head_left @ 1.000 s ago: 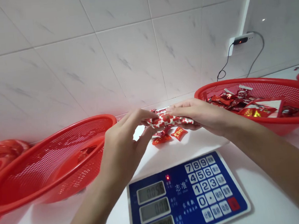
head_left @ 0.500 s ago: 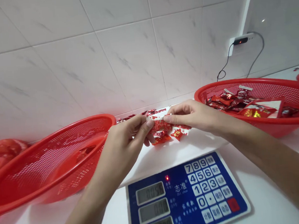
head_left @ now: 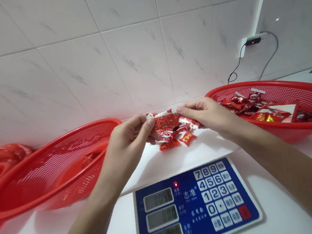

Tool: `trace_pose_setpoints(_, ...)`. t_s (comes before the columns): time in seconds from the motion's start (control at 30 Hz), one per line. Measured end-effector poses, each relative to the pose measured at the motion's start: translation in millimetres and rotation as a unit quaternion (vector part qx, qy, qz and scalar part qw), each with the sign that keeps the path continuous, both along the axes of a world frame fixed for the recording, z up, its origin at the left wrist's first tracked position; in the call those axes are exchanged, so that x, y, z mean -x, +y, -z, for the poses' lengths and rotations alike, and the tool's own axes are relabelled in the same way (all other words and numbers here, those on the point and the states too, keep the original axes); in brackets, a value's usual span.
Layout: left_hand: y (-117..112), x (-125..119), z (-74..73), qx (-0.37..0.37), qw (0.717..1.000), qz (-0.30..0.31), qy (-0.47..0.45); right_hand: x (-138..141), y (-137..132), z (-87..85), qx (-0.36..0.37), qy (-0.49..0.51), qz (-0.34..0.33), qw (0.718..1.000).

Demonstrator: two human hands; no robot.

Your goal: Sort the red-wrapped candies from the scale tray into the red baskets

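Observation:
My left hand (head_left: 127, 143) and my right hand (head_left: 206, 118) hold a red-and-white patterned candy packet (head_left: 163, 120) between them, left thumb on its front and right fingertips at its upper right end. A white-and-red piece (head_left: 189, 122) hangs from its right side. Below it, several small red wrapped candies (head_left: 169, 139) lie on the white counter (head_left: 177, 168). A red plastic basket (head_left: 268, 92) beyond my right hand holds more wrapped candies (head_left: 253, 105).
A blue digital scale (head_left: 196, 204) stands near the counter's front, its display reading about 0.058. A large red mesh basket (head_left: 54, 173) tilts at the left, with further red baskets at both edges. White tiles rise behind, with a wall socket (head_left: 253, 42) and cable.
The packet has gone from a long twisted roll to a wider, flatter shape. My left hand has moved slightly lower and left, and the view has shifted slightly.

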State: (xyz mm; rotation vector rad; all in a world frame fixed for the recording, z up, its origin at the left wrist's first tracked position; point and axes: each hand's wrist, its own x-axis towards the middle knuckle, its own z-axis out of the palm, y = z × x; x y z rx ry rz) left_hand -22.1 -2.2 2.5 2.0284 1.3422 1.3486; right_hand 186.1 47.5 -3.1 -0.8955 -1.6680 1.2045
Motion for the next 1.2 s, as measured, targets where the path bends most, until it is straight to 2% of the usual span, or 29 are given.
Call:
trace_pose_setpoints(0.07, 1.6, 1.2, 1.9, -0.016, 0.999, -0.048, 0.016, -1.0, 0.6, -1.4, -0.014, 0.023, 0.050, 0.998)
trace_pose_setpoints(0.13, 3.9, 3.6, 3.7, 0.006, 0.996, -0.067, 0.057, -1.7, -0.1, -2.7, -0.020, 0.030, 0.080, 0.996)
trace_pose_setpoints(0.27, 7.6, 8.1, 5.8, 0.039, 0.983, -0.097, 0.153, -0.6, -3.7, -4.3, -0.023, 0.034, 0.087, 0.995)
trace_pose_setpoints(0.33, 7.4, 8.4, 5.7, 0.024, 0.982, -0.114, 0.151, 0.6, -5.3, -5.4, -0.029, 0.039, 0.085, 0.995)
trace_pose_setpoints(0.47, 3.2, 5.9, 3.5, 0.008, 0.989, -0.097, 0.108, 1.7, -7.1, -8.1, -0.030, 0.041, 0.089, 0.995)
trace_pose_setpoints(0.8, 3.0, 5.7, 3.4, 0.016, 0.995, -0.058, 0.079, 2.4, -7.5, -7.0, -0.030, 0.032, 0.085, 0.995)
trace_pose_setpoints(1.2, 0.8, 4.5, 3.0, 0.029, 0.994, -0.058, 0.090, 2.7, -4.4, -3.6, -0.019, 0.044, 0.068, 0.997)
